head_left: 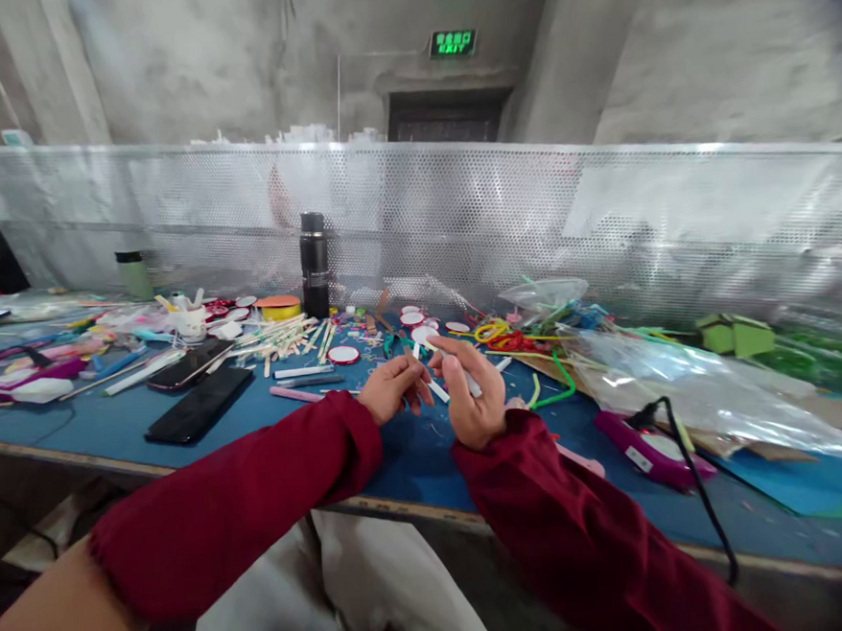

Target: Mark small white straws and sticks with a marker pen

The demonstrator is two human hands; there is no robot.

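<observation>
Above the middle of the blue table, my left hand (397, 386) is closed, fingertips pinched together. A small white piece (416, 351) shows at its fingertips, too small to name. Close beside it, my right hand (475, 393) is curled around a white marker (473, 386), only partly visible between fingers and palm. A white strip (438, 391) appears between the two hands; whether it is held or lies on the table I cannot tell. Just beyond the hands are round white discs with red rims (343, 355). Two markers (302, 371) and a pink stick (297, 394) lie left of my left hand.
Left are two dark phones (200, 405), wooden sticks (285, 339) and a cup of tools (191, 322). A black bottle (315, 265) stands before the perforated metal screen (412, 191). Right are pipe cleaners (560, 387), plastic bags (692, 383) and a purple corded device (654, 451). A person sits far left.
</observation>
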